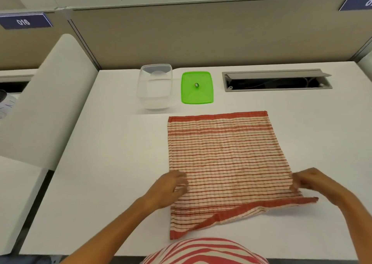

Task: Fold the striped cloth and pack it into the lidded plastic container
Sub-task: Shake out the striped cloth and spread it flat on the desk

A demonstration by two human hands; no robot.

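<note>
A red-and-cream striped cloth lies spread on the white desk, its near right corner turned over toward the middle. My left hand rests on the cloth's left edge, fingers bent over the fabric. My right hand pinches the cloth's right edge just above the turned-over corner. Behind the cloth stands a clear plastic container, open and empty. Its green lid lies flat to the right of it, with a small knob in the middle.
A grey cable hatch is open in the desk at the back right. A beige partition wall runs behind the desk. A white divider panel borders the left side. My striped shirt shows at the bottom edge.
</note>
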